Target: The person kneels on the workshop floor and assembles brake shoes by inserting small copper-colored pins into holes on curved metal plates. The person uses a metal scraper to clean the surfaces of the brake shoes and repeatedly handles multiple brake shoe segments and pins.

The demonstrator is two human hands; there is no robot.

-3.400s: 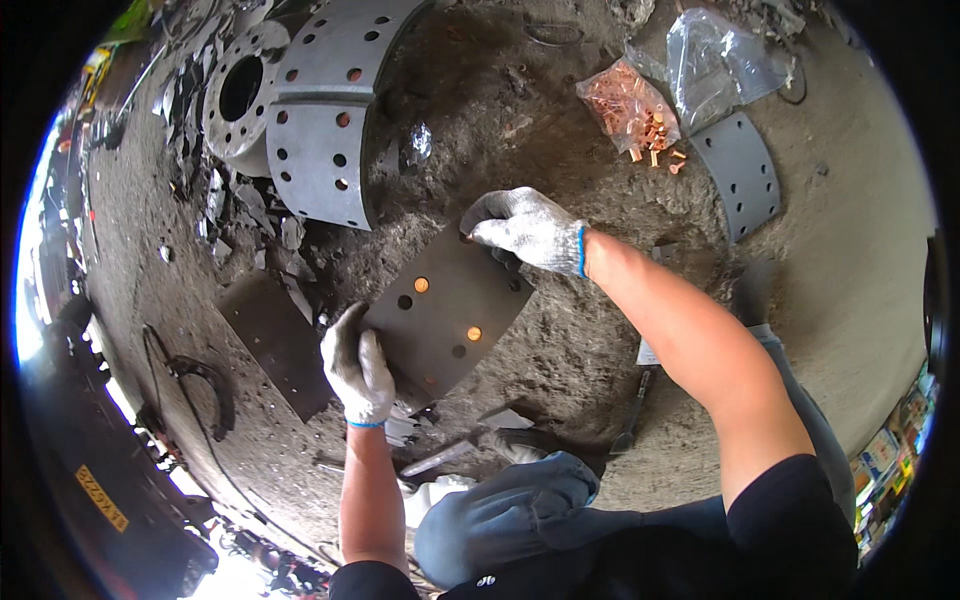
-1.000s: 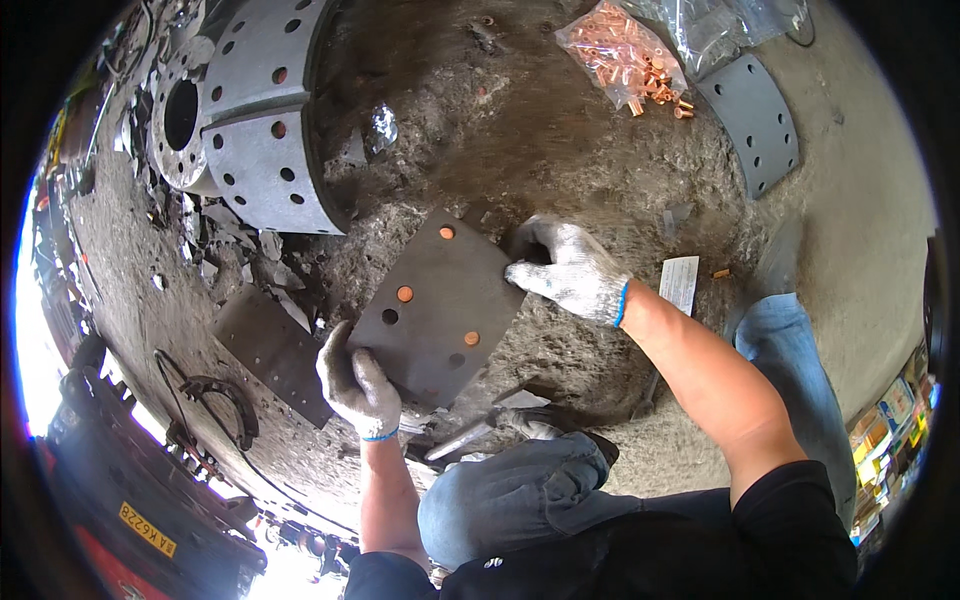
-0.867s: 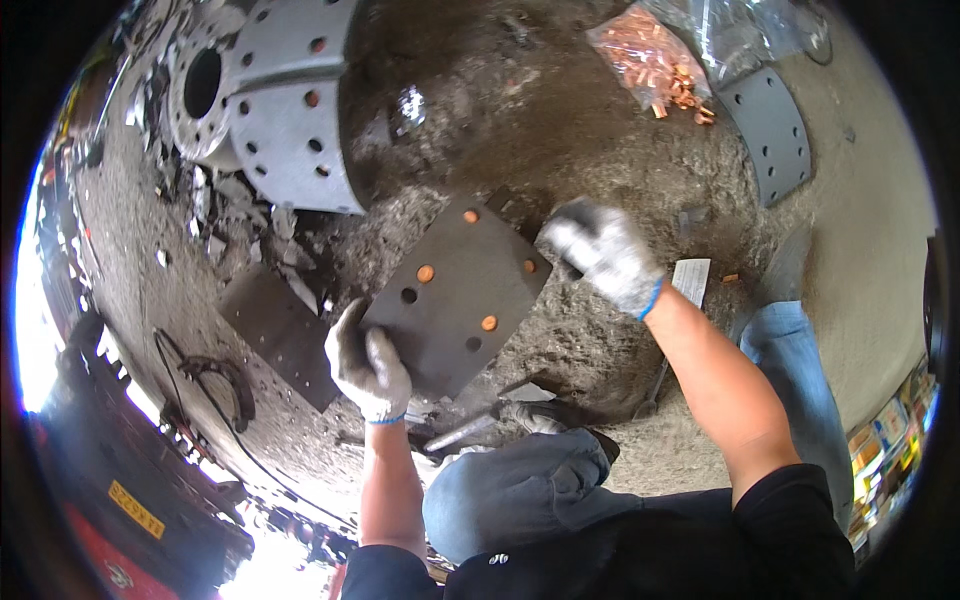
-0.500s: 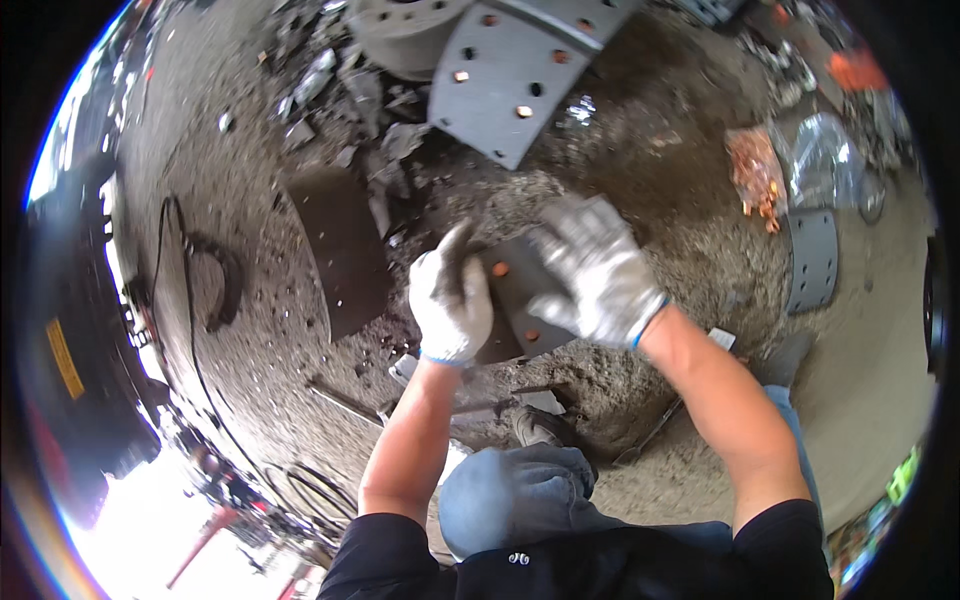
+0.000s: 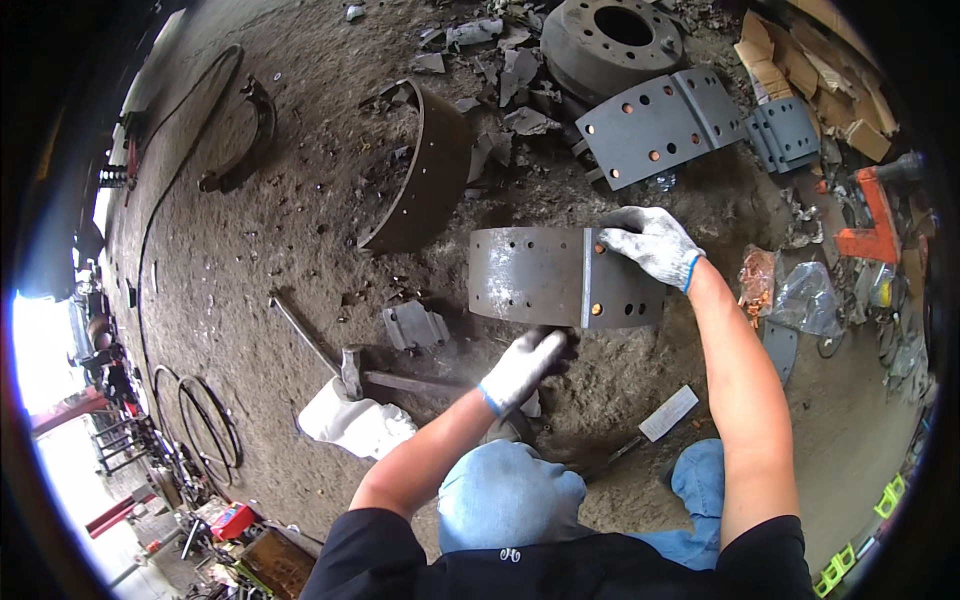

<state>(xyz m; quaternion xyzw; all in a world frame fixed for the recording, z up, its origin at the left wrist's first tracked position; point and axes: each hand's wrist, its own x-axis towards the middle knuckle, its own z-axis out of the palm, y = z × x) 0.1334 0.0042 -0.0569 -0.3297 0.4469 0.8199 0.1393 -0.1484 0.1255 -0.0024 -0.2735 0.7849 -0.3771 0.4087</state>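
A curved brake shoe (image 5: 530, 272) rests on the dirt floor in front of me. A grey brake lining (image 5: 628, 290) with copper-coloured rivets covers its right half, while the left half is bare, scuffed metal with holes. My right hand (image 5: 655, 245), in a white work glove, grips the lining's far edge near a rivet, fingers bent over it. Just below the shoe's near edge is my gloved left hand (image 5: 525, 368), its dark-stained fingers drawn together; anything in them is hidden. A hammer (image 5: 352, 374) lies to the left of that hand, partly on a white cloth (image 5: 355, 422).
Another bare brake shoe (image 5: 435, 165) stands at the left. Beyond are a lined shoe (image 5: 650, 130), a brake drum (image 5: 600, 50) and broken lining pieces (image 5: 520, 75). Bags of copper rivets (image 5: 757, 280) and clear plastic (image 5: 808, 300) lie right, near an orange tool (image 5: 870, 225).
The view has shifted and turned. My right hand has moved from over the lining to its far edge. My left hand has dropped away from the shoe to below its near edge.
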